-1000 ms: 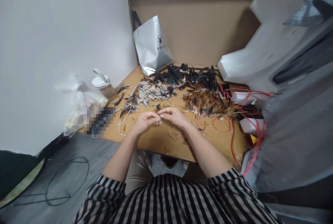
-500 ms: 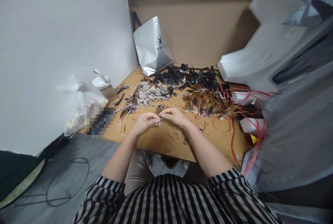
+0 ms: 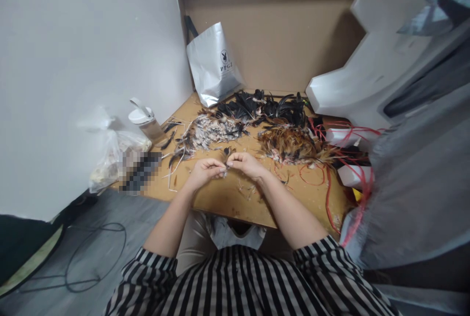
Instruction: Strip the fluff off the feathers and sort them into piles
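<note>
A wooden table (image 3: 220,203) sits under both hands. It is the biggest thing here, and it keeps all the bits close enough to reach.

Far past the hands a silver bag (image 3: 213,64) leans on the brown back wall, out of the way. To the right of the right hand lies a big white foam block (image 3: 352,86), with red strings (image 3: 330,179) curling near it.

Just past the fingers are three heaps of feathers. The black feathers (image 3: 264,105) are farthest away. The brown feathers (image 3: 290,145) lie past the right hand. The grey and white feathers (image 3: 211,130) lie past the left hand. I think they are sorted by colour, so that the right kind is easy to find.

Off to the left of the left hand stands a jar with a white lid (image 3: 145,123), and beside it a clear plastic bag (image 3: 110,159).

The left hand (image 3: 203,171) and the right hand (image 3: 247,164) meet in the middle, just above the table. Both are curled shut and pinch a small feather bundle (image 3: 226,159) between their fingertips. The dark tips poke up between the two hands. It is very small, so I cannot tell how many feathers it has. Two hands pinching close together likely keeps such light little things from slipping.
</note>
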A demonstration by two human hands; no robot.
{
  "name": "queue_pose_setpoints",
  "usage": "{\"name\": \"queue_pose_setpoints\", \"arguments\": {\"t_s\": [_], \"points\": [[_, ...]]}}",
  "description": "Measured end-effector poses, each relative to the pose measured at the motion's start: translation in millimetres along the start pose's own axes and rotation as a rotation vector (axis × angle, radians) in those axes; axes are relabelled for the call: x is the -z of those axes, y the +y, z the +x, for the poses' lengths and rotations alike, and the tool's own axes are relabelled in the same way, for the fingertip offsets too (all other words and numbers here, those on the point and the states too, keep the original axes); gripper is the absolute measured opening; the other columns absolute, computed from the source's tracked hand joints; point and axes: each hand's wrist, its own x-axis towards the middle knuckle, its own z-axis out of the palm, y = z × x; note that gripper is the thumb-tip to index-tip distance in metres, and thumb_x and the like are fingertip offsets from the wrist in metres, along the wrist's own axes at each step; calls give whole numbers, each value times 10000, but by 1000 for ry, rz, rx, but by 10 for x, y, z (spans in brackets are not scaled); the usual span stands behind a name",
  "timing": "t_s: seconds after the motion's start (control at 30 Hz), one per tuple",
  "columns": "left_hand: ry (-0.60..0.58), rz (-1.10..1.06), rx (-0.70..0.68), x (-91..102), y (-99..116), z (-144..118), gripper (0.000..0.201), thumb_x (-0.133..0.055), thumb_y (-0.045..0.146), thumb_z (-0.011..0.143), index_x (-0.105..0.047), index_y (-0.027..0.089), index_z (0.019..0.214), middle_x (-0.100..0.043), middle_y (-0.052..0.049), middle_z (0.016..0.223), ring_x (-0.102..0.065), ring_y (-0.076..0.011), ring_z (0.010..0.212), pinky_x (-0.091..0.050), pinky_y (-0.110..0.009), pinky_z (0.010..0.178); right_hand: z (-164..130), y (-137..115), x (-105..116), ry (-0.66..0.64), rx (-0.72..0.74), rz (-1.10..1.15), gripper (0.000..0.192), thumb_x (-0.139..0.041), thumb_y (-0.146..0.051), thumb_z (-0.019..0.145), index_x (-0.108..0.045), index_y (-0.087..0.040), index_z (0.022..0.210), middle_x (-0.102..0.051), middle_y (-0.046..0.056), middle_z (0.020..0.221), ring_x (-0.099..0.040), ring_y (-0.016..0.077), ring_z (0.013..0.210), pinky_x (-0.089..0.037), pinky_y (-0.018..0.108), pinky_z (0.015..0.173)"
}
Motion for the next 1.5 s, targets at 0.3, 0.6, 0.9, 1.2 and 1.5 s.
{"name": "queue_pose_setpoints", "arguments": {"t_s": [0.3,0.6,0.9,1.2,1.5], "points": [[133,-258,154,-34,-72,68,201,-693,231,569,-598,110,698,-621,-24,591,-540,-71,504,-395,-174,491,-2,20,-14,-49,1,130,183,-647,-297,624,-592,-133,687,-604,6,685,-530,100,652,-381,246,704],[146,-426,219,-44,-74,66,265,-726,175,510,-579,121,723,-619,-11,612,-559,-70,531,-416,-164,517,12,34,-12,29,-16,61,200,-653,-306,610,-625,-132,705,-625,16,694,-535,98,641,-385,248,704],[236,-114,70,-76,-32,76,261,-706,249,536,-581,120,726,-596,-5,590,-502,-67,483,-386,-188,488,34,10,-84,223,-24,-177,215,-615,-290,612,-660,-127,744,-655,48,735,-558,127,651,-407,266,686],[450,657,-381,-199,-61,40,143,-510,232,728,-623,184,802,-614,-42,757,-549,-134,703,-416,-246,654,57,34,-105,307,24,-253,215,-592,-291,622,-662,-122,736,-659,58,716,-568,141,636,-420,262,644],[414,718,-471,-236,-39,39,213,-466,219,767,-607,196,926,-616,-57,847,-553,-143,774,-423,-262,719,72,74,-67,294,-15,-260,210,-593,-293,619,-665,-120,714,-653,42,685,-550,125,603,-410,247,625]]}}
